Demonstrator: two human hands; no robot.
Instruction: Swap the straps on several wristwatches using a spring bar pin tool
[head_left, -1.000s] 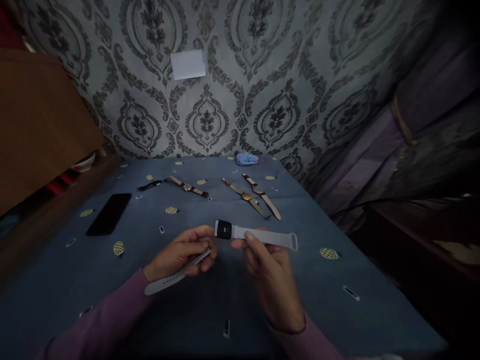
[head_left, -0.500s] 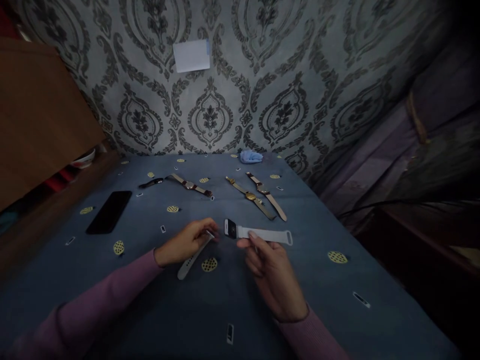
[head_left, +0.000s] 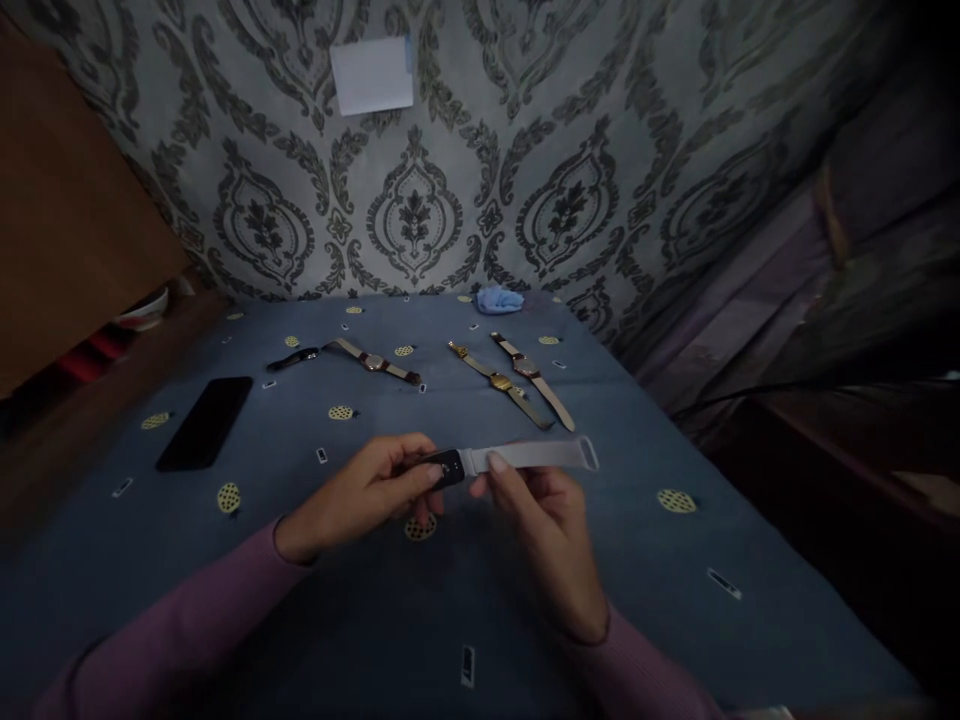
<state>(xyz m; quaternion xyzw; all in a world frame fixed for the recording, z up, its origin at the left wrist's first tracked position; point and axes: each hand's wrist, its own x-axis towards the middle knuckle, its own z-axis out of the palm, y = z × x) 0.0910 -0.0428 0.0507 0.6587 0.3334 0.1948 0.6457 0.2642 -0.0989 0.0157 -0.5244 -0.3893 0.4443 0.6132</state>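
A smartwatch (head_left: 451, 467) with a dark square face and a light grey band (head_left: 544, 455) is held between my two hands above the table. My left hand (head_left: 375, 488) grips the case, its thumb lying on the face. The band's right half is pinched by my right hand (head_left: 544, 525), thumb on top, and its looped end sticks out to the right. Behind my hands lie a gold watch (head_left: 501, 382) and a watch with a pale strap (head_left: 526, 367). Farther left are another strapped watch (head_left: 374, 363) and a thin black one (head_left: 292, 359).
A black phone (head_left: 205, 424) lies at the left on the blue patterned tablecloth (head_left: 360, 620). Near the wall sits a crumpled light blue cloth (head_left: 499, 300). A brown wooden panel (head_left: 67, 220) stands on the left, and a curtain (head_left: 757, 270) hangs on the right.
My left hand has moved onto the watch case. The second light strap piece that hung below my left hand no longer shows. The camera view has shifted slightly.
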